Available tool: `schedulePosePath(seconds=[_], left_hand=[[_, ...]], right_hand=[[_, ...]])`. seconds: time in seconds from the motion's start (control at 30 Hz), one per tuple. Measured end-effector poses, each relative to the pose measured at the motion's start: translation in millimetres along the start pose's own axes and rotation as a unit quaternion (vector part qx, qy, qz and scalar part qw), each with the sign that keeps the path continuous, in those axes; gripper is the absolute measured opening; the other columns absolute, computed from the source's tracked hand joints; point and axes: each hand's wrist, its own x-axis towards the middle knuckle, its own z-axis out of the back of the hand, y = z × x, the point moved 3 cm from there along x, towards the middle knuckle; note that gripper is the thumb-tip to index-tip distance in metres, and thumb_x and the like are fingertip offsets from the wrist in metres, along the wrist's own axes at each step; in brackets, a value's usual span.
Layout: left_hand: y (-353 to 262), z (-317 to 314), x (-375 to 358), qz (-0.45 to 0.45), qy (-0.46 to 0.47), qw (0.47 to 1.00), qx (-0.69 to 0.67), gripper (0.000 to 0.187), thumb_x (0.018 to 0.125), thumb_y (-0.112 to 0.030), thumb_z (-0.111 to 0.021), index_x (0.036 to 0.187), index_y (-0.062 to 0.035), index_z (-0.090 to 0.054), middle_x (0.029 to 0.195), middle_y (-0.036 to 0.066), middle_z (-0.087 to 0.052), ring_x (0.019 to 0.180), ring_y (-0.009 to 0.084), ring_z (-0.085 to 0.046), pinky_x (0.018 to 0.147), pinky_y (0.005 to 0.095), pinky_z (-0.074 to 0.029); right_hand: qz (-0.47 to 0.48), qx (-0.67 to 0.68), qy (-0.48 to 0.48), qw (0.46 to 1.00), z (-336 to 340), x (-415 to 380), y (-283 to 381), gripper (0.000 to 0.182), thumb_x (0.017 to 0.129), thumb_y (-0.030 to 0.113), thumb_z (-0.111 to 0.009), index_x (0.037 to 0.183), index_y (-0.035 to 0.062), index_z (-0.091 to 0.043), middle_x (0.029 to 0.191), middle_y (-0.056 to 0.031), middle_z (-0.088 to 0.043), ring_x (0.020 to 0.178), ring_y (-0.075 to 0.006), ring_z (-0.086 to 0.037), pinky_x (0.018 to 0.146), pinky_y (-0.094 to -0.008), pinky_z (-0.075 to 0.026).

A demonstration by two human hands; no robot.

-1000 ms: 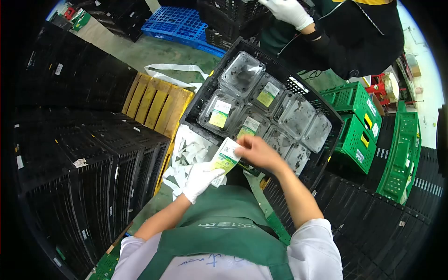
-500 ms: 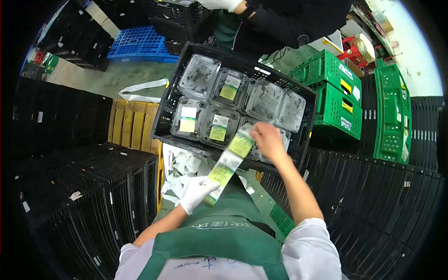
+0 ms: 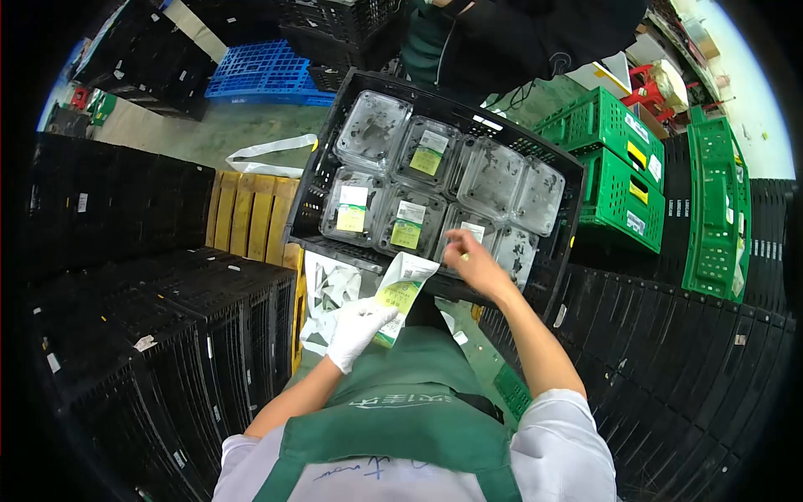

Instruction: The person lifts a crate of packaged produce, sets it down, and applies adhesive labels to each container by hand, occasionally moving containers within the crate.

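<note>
My left hand (image 3: 360,332), in a white glove, grips a strip of printed green-and-white labels (image 3: 401,289) in front of the crate. The strip's upper end curls toward the crate's near edge. My bare right hand (image 3: 477,266) is over a clear plastic clamshell (image 3: 446,243) in the near row, fingers bent around a label (image 3: 473,228) whose white top shows past them. Whether that label touches the lid is hidden. Several lidded clamshells with dark contents fill the black crate (image 3: 335,244); a labelled clamshell (image 3: 410,222) sits left of my right hand.
Another person in a dark top (image 3: 519,42) stands across the crate. Green crates (image 3: 623,197) are stacked at right, and black crates (image 3: 192,309) at left. White backing strip (image 3: 330,284) lies heaped beside a yellow pallet (image 3: 251,209). A blue pallet (image 3: 268,71) is farther back.
My right hand has moved off the strip's end to a near-row clamshell, where a label now shows. The strip hangs shorter and curled. The other person's gloved hand has mostly left view.
</note>
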Motion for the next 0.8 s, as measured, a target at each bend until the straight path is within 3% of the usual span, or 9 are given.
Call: schedulePosePath(seconds=[0.03, 0.17, 0.23, 0.3, 0.37, 0.47, 0.67, 0.77, 0.8], left_hand=[[-0.4, -0.8, 2.2, -0.009, 0.004, 1.000, -0.001, 0.016, 0.084, -0.016, -0.069, 0.084, 0.0001, -0.069, 0.071, -0.001, -0.064, 0.067, 0.0033, -0.053, 0.060, 0.0201, -0.042], [-7.3, -4.5, 7.6, 0.018, 0.048, 0.998, 0.040, 0.028, 0.080, -0.011, -0.070, 0.105, 0.0006, -0.065, 0.090, 0.005, -0.066, 0.082, 0.0096, -0.059, 0.073, 0.0238, -0.047], [-33.0, -11.5, 7.6, -0.181, -0.059, 0.981, -0.040, 0.059, 0.076, -0.006, -0.071, 0.130, -0.0007, -0.049, 0.119, 0.012, -0.058, 0.107, 0.0177, -0.055, 0.093, 0.0296, -0.044], [-62.3, -11.2, 8.6, -0.215, 0.015, 0.976, 0.023, 0.082, 0.073, -0.003, -0.071, 0.143, -0.0034, -0.030, 0.137, 0.015, -0.043, 0.124, 0.0231, -0.044, 0.105, 0.0345, -0.034], [-68.3, -17.1, 15.6, -0.095, 0.073, 0.992, -0.042, 0.045, 0.082, -0.007, -0.067, 0.124, 0.0000, -0.052, 0.112, 0.010, -0.062, 0.104, 0.0153, -0.057, 0.089, 0.0275, -0.047], [-62.5, -22.0, 21.7, -0.022, 0.034, 0.996, -0.085, 0.024, 0.086, -0.010, -0.064, 0.109, -0.0010, -0.061, 0.092, 0.005, -0.067, 0.087, 0.0106, -0.061, 0.079, 0.0227, -0.049], [-63.3, -32.1, 25.3, -0.168, 0.007, 0.981, 0.095, 0.015, 0.079, -0.009, -0.067, 0.065, -0.0035, -0.063, 0.061, 0.001, -0.057, 0.058, 0.0113, -0.053, 0.106, 0.0405, -0.030], [-53.6, -38.0, 22.4, -0.008, 0.038, 0.999, -0.006, 0.009, 0.078, -0.011, -0.068, 0.081, -0.0033, -0.064, 0.067, 0.001, -0.062, 0.067, 0.0092, -0.058, 0.091, 0.0314, -0.045], [-51.9, -47.8, 19.0, -0.041, 0.044, 0.998, -0.013, 0.013, 0.078, -0.012, -0.069, 0.085, -0.0028, -0.064, 0.069, 0.001, -0.063, 0.070, 0.0092, -0.059, 0.083, 0.0282, -0.047]], right_hand=[[0.003, 0.200, 0.088, 0.976, 0.1, -10.3, 23.4, 0.049, 0.077, 0.026, -0.072, 0.117, 0.0051, -0.052, 0.105, -0.0152, -0.059, 0.091, -0.0305, -0.058, 0.079, -0.0415, -0.045], [0.015, 0.130, 0.089, 0.987, 13.9, -33.4, 75.3, 0.022, 0.082, 0.020, -0.065, 0.088, -0.0003, -0.060, 0.082, -0.0142, -0.063, 0.081, -0.0281, -0.060, 0.074, -0.0356, -0.046], [0.037, 0.129, 0.085, 0.987, 15.1, -41.0, 84.1, 0.020, 0.082, 0.018, -0.066, 0.088, -0.0001, -0.060, 0.074, -0.0093, -0.062, 0.072, -0.0202, -0.059, 0.068, -0.0325, -0.046], [0.111, 0.104, 0.064, 0.986, 9.7, -46.7, 85.2, 0.019, 0.083, 0.017, -0.065, 0.087, -0.0006, -0.059, 0.075, -0.0106, -0.061, 0.072, -0.0224, -0.059, 0.067, -0.0332, -0.045], [0.129, 0.086, 0.040, 0.987, 8.5, -52.4, 92.8, 0.018, 0.083, 0.016, -0.064, 0.086, -0.0011, -0.059, 0.075, -0.0118, -0.061, 0.071, -0.0227, -0.058, 0.066, -0.0327, -0.045], [0.087, 0.132, 0.038, 0.987, 8.3, -58.1, 95.4, 0.020, 0.084, 0.020, -0.063, 0.088, 0.0002, -0.059, 0.076, -0.0101, -0.061, 0.072, -0.0212, -0.059, 0.065, -0.0337, -0.045], [-0.030, 0.223, 0.095, 0.970, 11.2, -68.6, 96.6, 0.021, 0.082, 0.017, -0.065, 0.093, 0.0001, -0.060, 0.083, -0.0060, -0.062, 0.079, -0.0122, -0.056, 0.072, -0.0289, -0.046], [0.096, -0.003, -0.002, 0.995, 23.0, -72.0, 100.8, 0.011, 0.078, 0.017, -0.067, 0.084, 0.0082, -0.063, 0.078, -0.0025, -0.062, 0.079, -0.0197, -0.058, 0.077, -0.0339, -0.040], [0.123, -0.042, -0.040, 0.991, 28.7, -71.7, 96.0, 0.010, 0.077, 0.018, -0.067, 0.081, 0.0099, -0.063, 0.076, -0.0019, -0.062, 0.079, -0.0216, -0.057, 0.078, -0.0347, -0.038]])
